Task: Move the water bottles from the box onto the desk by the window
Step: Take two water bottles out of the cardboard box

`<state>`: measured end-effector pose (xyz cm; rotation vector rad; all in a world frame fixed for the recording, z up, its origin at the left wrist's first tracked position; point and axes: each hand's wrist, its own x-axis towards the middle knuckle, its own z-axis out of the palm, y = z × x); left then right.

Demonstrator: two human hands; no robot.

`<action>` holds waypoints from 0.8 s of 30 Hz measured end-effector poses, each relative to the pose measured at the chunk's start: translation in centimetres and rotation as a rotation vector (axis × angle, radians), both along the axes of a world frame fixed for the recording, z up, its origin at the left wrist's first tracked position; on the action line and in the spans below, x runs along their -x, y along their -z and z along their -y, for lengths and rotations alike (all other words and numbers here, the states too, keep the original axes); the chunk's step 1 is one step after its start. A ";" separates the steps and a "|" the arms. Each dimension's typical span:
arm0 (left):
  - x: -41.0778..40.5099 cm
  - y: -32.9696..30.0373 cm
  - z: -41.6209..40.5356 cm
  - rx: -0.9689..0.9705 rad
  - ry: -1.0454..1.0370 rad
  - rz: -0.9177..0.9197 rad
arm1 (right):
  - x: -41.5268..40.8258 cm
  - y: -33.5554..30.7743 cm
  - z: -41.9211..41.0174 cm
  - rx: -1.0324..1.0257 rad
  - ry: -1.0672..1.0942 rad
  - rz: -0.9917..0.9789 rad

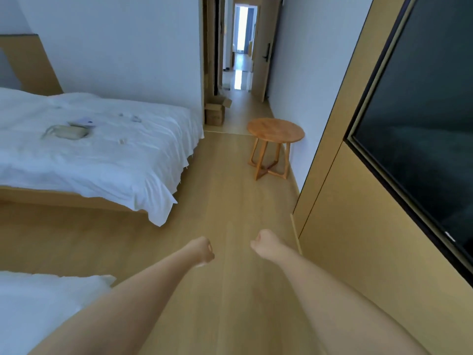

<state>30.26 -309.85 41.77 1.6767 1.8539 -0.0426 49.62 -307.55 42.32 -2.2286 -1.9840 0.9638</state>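
An open cardboard box (215, 110) stands on the floor far ahead, against the wall corner at the start of the corridor. Its contents are hidden from here, and no water bottle or desk is in view. Both my arms reach forward over the wooden floor. My left hand (204, 251) is curled into a fist and holds nothing. My right hand (263, 242) is also curled, with nothing in it. The two hands hover side by side, far short of the box.
A bed with a white sheet (107, 149) fills the left, with a small bag (67, 131) and scattered items on it. A round wooden side table (276, 130) stands by the right wall. A dark screen (422, 124) hangs in a wooden panel on the right. A second white bed corner (38, 303) lies at bottom left.
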 end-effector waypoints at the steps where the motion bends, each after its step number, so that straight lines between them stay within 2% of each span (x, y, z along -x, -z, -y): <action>1: 0.3 -0.1 -1.9 0.007 -0.015 0.001 | 0.5 -0.1 -2.0 -0.001 -0.028 0.002; 5: 2.5 1.1 -10.3 0.024 -0.065 0.003 | 2.8 0.5 -10.1 0.008 -0.124 -0.017; 11: 5.9 1.7 -25.8 0.036 -0.098 0.026 | 5.5 1.5 -25.3 0.004 -0.158 0.021; 18: 8.7 -1.2 -46.6 -0.050 -0.079 0.035 | 7.9 -2.0 -44.5 -0.058 -0.045 0.034; 24: 6.4 -1.0 -60.3 0.017 0.005 0.048 | 7.9 -0.8 -57.1 -0.009 -0.021 0.021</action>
